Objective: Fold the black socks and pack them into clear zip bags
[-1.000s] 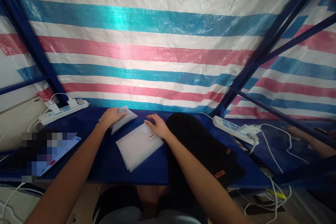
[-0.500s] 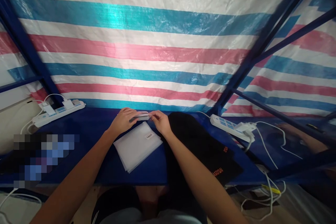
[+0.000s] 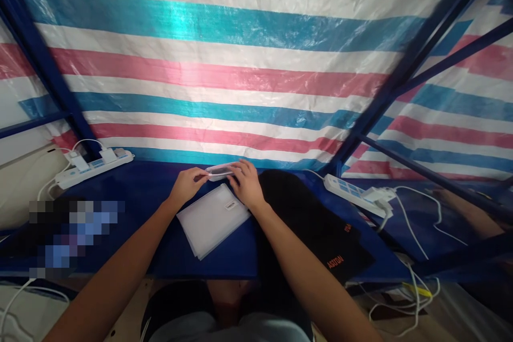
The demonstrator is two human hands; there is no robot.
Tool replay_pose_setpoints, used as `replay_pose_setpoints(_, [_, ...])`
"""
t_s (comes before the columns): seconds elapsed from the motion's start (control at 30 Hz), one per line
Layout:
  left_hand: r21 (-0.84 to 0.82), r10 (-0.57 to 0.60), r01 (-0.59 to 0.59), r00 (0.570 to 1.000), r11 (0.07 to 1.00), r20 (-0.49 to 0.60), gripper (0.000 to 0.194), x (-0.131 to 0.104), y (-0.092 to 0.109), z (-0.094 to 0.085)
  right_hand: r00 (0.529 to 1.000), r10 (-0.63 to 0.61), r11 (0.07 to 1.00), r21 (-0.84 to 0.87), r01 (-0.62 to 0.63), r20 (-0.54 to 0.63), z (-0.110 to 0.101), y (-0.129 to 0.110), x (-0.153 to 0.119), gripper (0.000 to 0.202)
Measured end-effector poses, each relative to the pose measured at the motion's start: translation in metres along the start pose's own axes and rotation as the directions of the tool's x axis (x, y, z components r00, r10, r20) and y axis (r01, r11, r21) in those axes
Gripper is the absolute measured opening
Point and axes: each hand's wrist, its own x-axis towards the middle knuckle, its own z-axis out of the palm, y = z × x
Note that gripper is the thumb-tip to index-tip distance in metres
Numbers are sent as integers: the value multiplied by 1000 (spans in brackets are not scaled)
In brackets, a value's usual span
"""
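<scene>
Between my two hands, near the table's back, is a small flat oblong thing with a pale rim and a darker middle (image 3: 218,171); I cannot make out its kind. My left hand (image 3: 188,186) pinches its left end between thumb and fingers. With the fingers of my right hand (image 3: 246,181) closed round its right end, part of it is hidden. Just below my hands lies a stack of clear plastic bags (image 3: 212,224) with a small barcode label. A black cloth item with orange lettering (image 3: 308,214) spreads to the right, under my right forearm.
White power strips with plugs stand at the left (image 3: 94,167) and right (image 3: 356,195) of the blue table (image 3: 136,203). Loose white cables hang at right. Blue metal posts and a striped plastic sheet (image 3: 224,75) close off the back. Another person's arm (image 3: 468,211) shows at right.
My right hand has shifted from pinching the oblong thing's end to reaching over it. My left hand has drawn back to its left end, and more of its rim shows.
</scene>
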Motion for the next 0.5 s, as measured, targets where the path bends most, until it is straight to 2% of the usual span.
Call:
replay_pose_setpoints(0.13, [11,164,-166,982,986,96,25,-3,11,10,984,-162,982,106,153,79,6,-16,4,29])
replay_pose_setpoints(0.27, [-2,201,-203,971,979,131,26,-4,12,11,968,-202,977,102,188,150,1,-15,7,28])
replay_pose_setpoints(0.37, [42,137,-140,988,989,67,27,-2,3,0,983,-110,993,-17,114,144,-10,-1,7,29])
replay_pose_setpoints(0.43, [100,29,-24,998,995,-49,28,0,-6,-11,997,7,994,-106,1,75,-18,11,7,29])
replay_pose_setpoints(0.5, [115,-83,103,983,988,-166,31,2,-14,-20,996,88,985,-148,-85,14,-23,21,6,28])
